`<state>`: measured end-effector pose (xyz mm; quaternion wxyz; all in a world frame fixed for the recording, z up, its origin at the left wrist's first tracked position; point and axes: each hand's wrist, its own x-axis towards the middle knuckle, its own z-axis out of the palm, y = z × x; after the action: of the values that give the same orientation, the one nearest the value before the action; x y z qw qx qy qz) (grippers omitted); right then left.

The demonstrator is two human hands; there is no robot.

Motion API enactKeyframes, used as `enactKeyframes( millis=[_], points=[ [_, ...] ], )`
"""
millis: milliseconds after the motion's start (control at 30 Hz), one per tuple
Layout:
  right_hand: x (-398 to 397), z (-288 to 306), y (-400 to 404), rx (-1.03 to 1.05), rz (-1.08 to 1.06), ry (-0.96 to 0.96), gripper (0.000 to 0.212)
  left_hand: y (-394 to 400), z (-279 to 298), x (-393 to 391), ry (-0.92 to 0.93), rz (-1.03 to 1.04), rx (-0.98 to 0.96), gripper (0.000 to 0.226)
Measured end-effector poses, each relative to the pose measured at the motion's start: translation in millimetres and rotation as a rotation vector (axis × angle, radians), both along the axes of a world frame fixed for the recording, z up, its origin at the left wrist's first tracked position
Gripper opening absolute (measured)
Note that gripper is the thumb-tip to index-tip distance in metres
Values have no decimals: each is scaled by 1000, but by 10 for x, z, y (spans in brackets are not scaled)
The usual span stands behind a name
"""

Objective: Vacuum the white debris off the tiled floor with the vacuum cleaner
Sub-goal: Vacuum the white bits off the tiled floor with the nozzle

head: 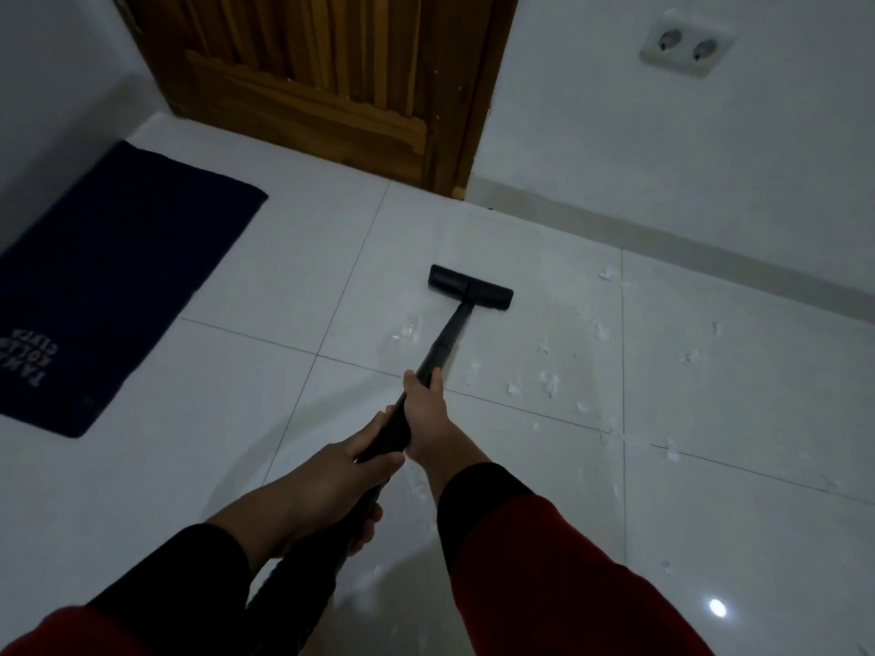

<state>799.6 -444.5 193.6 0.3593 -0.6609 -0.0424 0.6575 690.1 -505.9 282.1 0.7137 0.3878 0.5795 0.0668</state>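
We find both hands, left hand [331, 471] and right hand [426, 414], fingers wrapped round the vacuum wand [445, 343]; its long axis runs away from us toward the door [322, 87], floor head [471, 286] crosswise on the tiled floor [236, 381].

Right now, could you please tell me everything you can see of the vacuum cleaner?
Only the vacuum cleaner's wand and floor head show. Both look like matte black plastic. The flat, wide head lies on the white tiled floor near the wooden door. The wand slants back to the person; right hand grips ahead, left hand behind.
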Motion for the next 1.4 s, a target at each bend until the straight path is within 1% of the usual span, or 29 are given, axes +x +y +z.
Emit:
enactKeyframes(
  millis=[300, 467, 700, 967, 1233, 1400],
  points=[
    [-75, 137, -539, -20, 12, -6, 61, -515, 212, -76, 9, -3, -48, 61],
    [-248, 154, -796, -44, 8, -11, 62, -743, 209, -240, 6, 3, -67, 58],
    [-475, 236, -1129, -58, 9, -44, 60, -1053, 218, -492, 30, -51, -59, 58],
    [-741, 279, -1433, -41, 11, -97, 60, -1383, 204, -760, -23, -51, -53, 59],
    [-867, 299, -1785, -61, 0, -99, 59, -1648, 98, -866, -54, -100, -52, 58],
    [-976, 412, -1995, -59, -21, -91, 59, -1837, 168, -1017, -61, -121, -48, 61]
  ],
)
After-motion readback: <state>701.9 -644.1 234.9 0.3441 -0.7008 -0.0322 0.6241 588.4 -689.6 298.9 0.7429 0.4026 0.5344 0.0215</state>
